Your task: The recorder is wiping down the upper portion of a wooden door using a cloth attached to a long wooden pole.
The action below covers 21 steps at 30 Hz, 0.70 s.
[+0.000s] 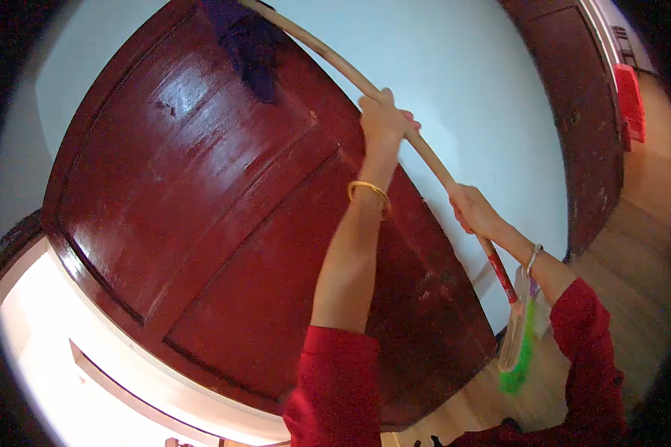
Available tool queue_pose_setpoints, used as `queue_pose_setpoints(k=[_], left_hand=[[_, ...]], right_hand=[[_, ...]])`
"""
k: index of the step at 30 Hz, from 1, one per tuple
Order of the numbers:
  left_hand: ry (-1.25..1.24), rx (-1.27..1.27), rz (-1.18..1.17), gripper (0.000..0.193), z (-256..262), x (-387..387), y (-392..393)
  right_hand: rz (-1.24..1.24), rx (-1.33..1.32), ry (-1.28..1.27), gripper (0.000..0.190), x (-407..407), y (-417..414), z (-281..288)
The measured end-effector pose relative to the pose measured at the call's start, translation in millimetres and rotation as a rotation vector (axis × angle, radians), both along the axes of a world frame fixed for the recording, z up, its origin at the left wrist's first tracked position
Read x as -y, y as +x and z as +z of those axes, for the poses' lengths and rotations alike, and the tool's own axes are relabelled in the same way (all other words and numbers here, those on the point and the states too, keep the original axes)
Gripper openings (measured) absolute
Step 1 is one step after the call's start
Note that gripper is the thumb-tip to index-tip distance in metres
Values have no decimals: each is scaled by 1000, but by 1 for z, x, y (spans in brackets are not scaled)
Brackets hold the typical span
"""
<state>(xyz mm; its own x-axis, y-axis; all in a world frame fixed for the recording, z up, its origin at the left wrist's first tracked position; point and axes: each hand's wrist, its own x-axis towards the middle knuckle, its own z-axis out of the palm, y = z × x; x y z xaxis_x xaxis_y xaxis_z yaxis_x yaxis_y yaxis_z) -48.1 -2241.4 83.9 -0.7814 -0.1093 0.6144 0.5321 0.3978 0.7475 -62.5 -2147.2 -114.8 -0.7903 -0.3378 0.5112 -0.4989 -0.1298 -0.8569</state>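
Observation:
Both my hands grip the long wooden handle [332,58] of a broom, which slants from upper left to lower right. My left hand [384,117] is wrapped around it higher up, in front of the edge of a dark red wooden door [218,223]. Lower down, my right hand [472,209] closes around the handle just above its red end section [502,279]. The broom head with green bristles [518,357] hangs at that lower end, slightly blurred. At the top, a dark blue cloth [251,53] hangs against the door near the handle's far end; how it is attached is cut off.
A pale blue wall [481,112] stands beyond the door edge. To the right are another dark red door [584,128], a red plastic object [630,103] and wood-look flooring [615,290]. A bright white wall area [61,335] shows at lower left.

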Motion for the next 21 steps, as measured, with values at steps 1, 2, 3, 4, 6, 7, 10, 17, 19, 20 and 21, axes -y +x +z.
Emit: queue_pose_setpoints(k=[1, 2, 3, 4, 6, 7, 10, 17, 19, 20, 21], left_hand=[[19, 9, -4, 25, -16, -5, 3], [35, 19, -1, 25, -31, -8, 5], [37, 26, -5, 25, -46, -13, 5], [50, 55, -9, 25, -60, -17, 5], [64, 84, -2, 25, -90, -22, 10], [106, 107, -24, 24, -109, -26, 11], [151, 127, -83, 22, -174, -41, 20], [243, 272, -180, 22, -299, -54, 74], [258, 272, -214, 21, -314, -53, 87], [225, 266, -209, 21, -319, -58, 94], [196, 257, -195, 20, -322, -59, 98]], right_hand=[[12, 50, -3, 47, -4, 3, -14], [31, 102, -9, 46, -7, 5, -29], [26, 109, -8, 46, -14, 8, -42], [8, 99, 24, 45, -21, 12, -55], [1, 88, 56, 45, -30, 22, -83], [21, 108, 26, 45, -35, 26, -102], [-75, -136, 9, 43, -53, 37, -171], [-227, -245, 320, 21, -95, 88, -302], [-264, 142, 284, 22, -112, 138, -251], [-277, 140, 284, 22, -118, 149, -251], [-432, -74, 413, 23, -120, 160, -255]])
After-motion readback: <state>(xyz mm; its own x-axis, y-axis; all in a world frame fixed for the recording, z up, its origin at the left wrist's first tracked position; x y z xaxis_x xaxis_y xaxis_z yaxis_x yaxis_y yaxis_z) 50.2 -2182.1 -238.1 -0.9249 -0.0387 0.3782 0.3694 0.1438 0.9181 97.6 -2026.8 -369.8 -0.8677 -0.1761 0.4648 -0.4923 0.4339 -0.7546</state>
